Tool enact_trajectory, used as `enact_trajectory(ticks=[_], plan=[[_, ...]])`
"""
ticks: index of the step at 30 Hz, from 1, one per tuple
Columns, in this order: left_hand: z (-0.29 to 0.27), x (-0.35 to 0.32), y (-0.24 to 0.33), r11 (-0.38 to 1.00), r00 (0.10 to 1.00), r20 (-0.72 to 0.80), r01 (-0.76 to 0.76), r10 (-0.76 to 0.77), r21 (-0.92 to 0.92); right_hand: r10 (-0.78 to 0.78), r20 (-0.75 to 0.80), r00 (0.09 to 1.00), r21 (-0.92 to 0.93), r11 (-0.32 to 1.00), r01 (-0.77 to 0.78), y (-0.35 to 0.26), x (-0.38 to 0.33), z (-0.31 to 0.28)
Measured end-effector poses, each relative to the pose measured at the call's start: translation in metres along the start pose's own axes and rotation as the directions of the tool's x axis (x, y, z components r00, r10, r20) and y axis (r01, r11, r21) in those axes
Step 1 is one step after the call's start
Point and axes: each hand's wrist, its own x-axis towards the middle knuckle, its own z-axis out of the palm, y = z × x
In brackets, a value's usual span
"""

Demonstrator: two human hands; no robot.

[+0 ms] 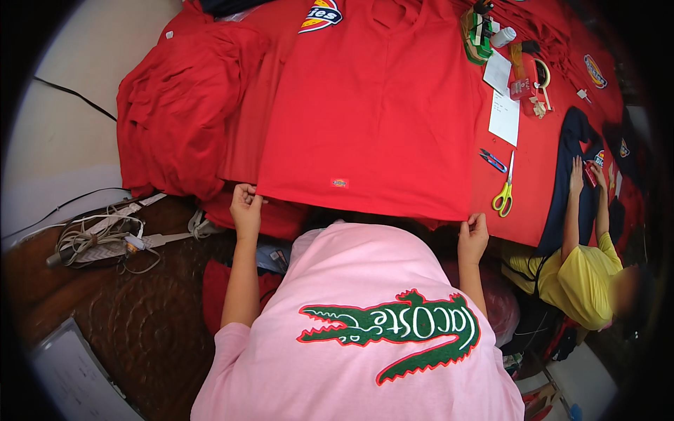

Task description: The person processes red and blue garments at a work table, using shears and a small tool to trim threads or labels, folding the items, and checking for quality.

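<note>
A red shirt lies spread on the table, its neckline at the far side and its bottom hem toward me. My left hand pinches the left corner of that hem. At the right corner, my right hand is closed on the hem too, thumb against fingers. Between the hands the hem runs nearly straight along the table's near edge. A small label sits just above it. Part of the shirt's upper end is cut off by the picture's rim.
Heaped red garments lie left. On the right are yellow-handled scissors, blue thread snips, paper sheets, a tape dispenser and a green holder. A person in yellow handles a dark garment. Tangled cables lie lower left.
</note>
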Motion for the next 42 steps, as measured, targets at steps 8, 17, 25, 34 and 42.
enact_trajectory(ticks=[8,17,25,34,42], plan=[[-0.003,0.02,0.027,0.978,0.991,-0.033,0.126,-0.133,-0.168,0.273,0.177,0.946,0.68,0.66,-0.318,-0.019,0.018,0.003],[0.005,0.026,0.056,0.977,0.987,0.047,0.159,-0.154,-0.144,0.206,0.369,0.906,0.559,0.73,-0.394,-0.033,0.022,-0.012],[-0.085,-0.028,0.024,0.8,0.814,0.195,0.439,-0.547,0.409,0.329,0.847,0.417,0.03,0.754,-0.656,-0.007,-0.038,-0.053],[0.168,0.05,0.117,0.659,0.749,0.563,-0.623,0.348,0.421,-0.293,0.015,0.956,0.184,0.94,0.286,-0.198,0.087,0.056],[0.189,0.118,0.079,0.302,0.736,0.614,-0.677,0.287,0.671,-0.494,0.359,0.792,-0.331,0.726,0.603,-0.176,0.106,0.116]])
